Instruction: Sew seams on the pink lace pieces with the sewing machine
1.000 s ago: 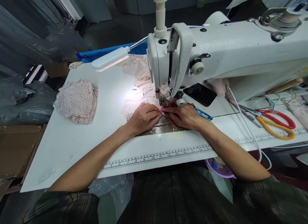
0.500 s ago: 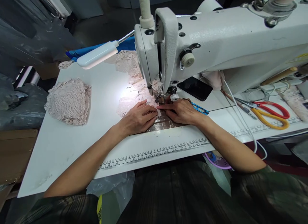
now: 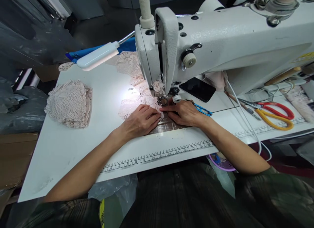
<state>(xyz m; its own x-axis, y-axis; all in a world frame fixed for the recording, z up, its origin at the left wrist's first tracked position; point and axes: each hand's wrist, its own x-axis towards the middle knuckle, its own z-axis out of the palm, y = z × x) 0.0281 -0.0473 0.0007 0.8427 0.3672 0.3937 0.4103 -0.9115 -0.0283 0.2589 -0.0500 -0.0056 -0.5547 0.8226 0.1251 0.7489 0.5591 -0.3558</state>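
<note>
Pale pink lace fabric (image 3: 129,107) lies under the needle area of a white sewing machine (image 3: 162,58), lit by a lamp. My left hand (image 3: 142,119) rests on the near edge of this lace, its bent fingers close together and gripping it beside the presser foot (image 3: 162,100). My right hand (image 3: 183,113) is right of the foot, index finger stretched out with its tip at the lace edge. Its thumb stays apart below; the other fingers are partly hidden. Blue thread snips (image 3: 203,109) show just behind my right hand; I cannot tell whether it touches them.
A stack of lace pieces (image 3: 70,104) sits on the left of the white table (image 3: 73,149). A black phone (image 3: 198,89) lies under the machine arm. Scissors with red and yellow handles (image 3: 276,117) lie on the right, near a white cable (image 3: 245,123). A printed ruler (image 3: 157,154) runs along the front edge.
The view has shifted very slightly. My left fingers have drawn a little closer together on the lace; my right hand stays almost in place.
</note>
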